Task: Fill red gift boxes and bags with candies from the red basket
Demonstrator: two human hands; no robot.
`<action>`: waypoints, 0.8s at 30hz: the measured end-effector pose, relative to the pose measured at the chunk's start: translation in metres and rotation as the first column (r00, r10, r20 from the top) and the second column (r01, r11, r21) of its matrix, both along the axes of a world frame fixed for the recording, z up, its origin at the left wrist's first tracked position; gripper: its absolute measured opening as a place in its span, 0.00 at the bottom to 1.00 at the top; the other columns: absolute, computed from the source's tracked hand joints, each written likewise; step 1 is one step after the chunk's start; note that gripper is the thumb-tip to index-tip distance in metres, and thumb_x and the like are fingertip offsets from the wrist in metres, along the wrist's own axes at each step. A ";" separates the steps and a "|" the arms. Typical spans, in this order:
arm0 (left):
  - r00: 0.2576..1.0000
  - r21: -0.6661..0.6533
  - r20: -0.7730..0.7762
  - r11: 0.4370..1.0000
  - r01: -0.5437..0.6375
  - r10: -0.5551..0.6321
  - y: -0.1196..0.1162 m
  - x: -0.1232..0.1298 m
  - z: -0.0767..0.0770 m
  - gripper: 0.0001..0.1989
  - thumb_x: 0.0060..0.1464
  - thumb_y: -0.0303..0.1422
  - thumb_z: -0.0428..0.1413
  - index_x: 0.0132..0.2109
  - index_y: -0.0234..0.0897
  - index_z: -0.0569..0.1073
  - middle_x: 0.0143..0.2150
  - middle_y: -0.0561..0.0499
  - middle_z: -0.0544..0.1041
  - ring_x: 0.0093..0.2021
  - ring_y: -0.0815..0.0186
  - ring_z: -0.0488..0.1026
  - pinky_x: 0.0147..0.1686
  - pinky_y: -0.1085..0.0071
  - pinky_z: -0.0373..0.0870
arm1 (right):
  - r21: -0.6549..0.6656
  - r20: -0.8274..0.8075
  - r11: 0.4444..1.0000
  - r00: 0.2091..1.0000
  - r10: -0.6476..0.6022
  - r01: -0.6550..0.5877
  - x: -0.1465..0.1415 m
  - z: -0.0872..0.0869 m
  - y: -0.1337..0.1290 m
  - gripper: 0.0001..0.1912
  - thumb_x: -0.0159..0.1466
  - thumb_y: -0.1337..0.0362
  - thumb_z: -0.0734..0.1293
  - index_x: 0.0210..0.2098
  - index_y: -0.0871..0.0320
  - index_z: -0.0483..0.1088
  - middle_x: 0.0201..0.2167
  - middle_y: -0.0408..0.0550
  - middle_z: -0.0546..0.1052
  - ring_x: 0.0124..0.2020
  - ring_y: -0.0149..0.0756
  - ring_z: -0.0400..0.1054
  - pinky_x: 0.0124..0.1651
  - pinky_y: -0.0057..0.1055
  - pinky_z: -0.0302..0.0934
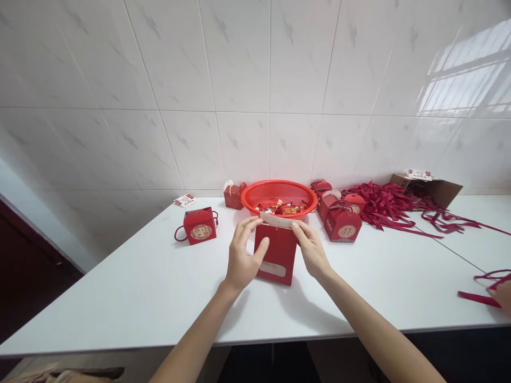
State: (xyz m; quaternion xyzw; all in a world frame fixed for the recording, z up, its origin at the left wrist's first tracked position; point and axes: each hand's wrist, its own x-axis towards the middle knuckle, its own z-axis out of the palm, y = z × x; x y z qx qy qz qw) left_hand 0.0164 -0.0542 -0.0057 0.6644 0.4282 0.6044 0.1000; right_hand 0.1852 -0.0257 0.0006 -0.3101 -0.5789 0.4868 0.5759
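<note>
A red paper gift box [277,250] stands upright on the table in front of me. Its pale top flap [281,220] is raised, and a light rounded strip marks the lower front. My left hand [244,255] grips the box's left side, fingertips at the flap's left end and thumb across the front. At the upper right corner, my right hand [311,247] pinches the flap between thumb and fingers. Just behind the box is a red plastic basket [247,198] with wrapped candies [293,209] inside; the box covers part of its front rim.
A finished-looking red box [200,226] with a cord handle sits left. More red boxes [341,221] stand right of the basket, beside a heap of dark red ribbons [381,205] and a cardboard box [447,192]. Another person's hand [502,295] holds ribbon at the right edge.
</note>
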 end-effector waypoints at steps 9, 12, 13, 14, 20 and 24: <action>0.961 -0.207 0.206 0.951 0.229 -0.186 0.013 0.004 0.006 0.21 0.52 0.31 0.57 0.54 0.40 0.73 0.54 0.46 0.76 0.55 0.59 0.74 0.54 0.64 0.73 | -0.211 -0.145 0.973 0.981 -0.128 0.096 -0.007 -0.003 0.006 0.19 0.62 0.46 0.65 0.30 0.56 0.74 0.26 0.50 0.79 0.26 0.42 0.72 0.27 0.36 0.68; 0.950 -0.294 0.258 0.923 0.249 -0.174 0.010 0.004 0.004 0.22 0.49 0.32 0.58 0.53 0.37 0.74 0.52 0.45 0.79 0.49 0.59 0.77 0.48 0.65 0.76 | -0.230 -0.132 0.966 0.980 -0.150 0.117 -0.005 -0.006 0.008 0.16 0.61 0.49 0.66 0.29 0.55 0.71 0.25 0.48 0.77 0.24 0.39 0.69 0.25 0.34 0.66; 0.950 -0.315 0.268 0.917 0.245 -0.162 0.010 0.004 0.003 0.22 0.49 0.32 0.58 0.53 0.37 0.75 0.51 0.45 0.79 0.47 0.59 0.78 0.46 0.65 0.76 | -0.224 -0.128 0.966 0.978 -0.164 0.133 -0.004 -0.007 0.008 0.15 0.60 0.50 0.67 0.30 0.55 0.70 0.27 0.47 0.77 0.25 0.39 0.69 0.26 0.34 0.66; 0.950 -0.328 0.272 0.914 0.239 -0.151 0.009 0.003 0.002 0.22 0.48 0.33 0.59 0.52 0.36 0.76 0.51 0.45 0.80 0.46 0.59 0.78 0.45 0.65 0.77 | -0.206 -0.122 0.966 0.975 -0.184 0.156 -0.003 -0.007 0.007 0.13 0.60 0.50 0.68 0.32 0.54 0.69 0.29 0.47 0.77 0.27 0.39 0.70 0.27 0.33 0.66; 0.978 -0.317 0.169 0.933 0.171 -0.122 0.010 -0.006 0.002 0.15 0.48 0.34 0.60 0.45 0.37 0.78 0.47 0.46 0.81 0.45 0.59 0.78 0.46 0.66 0.76 | 0.126 0.040 0.961 0.967 -0.251 0.244 0.002 -0.010 -0.007 0.15 0.66 0.49 0.64 0.40 0.52 0.73 0.43 0.49 0.78 0.44 0.43 0.72 0.45 0.37 0.68; 0.982 -0.298 0.127 0.938 0.175 -0.142 0.012 -0.010 0.006 0.10 0.48 0.35 0.60 0.38 0.37 0.78 0.47 0.46 0.80 0.44 0.60 0.78 0.43 0.67 0.77 | 0.181 0.139 0.965 0.966 -0.217 0.190 0.007 -0.018 -0.009 0.15 0.65 0.48 0.66 0.38 0.52 0.74 0.37 0.47 0.79 0.38 0.41 0.72 0.42 0.36 0.66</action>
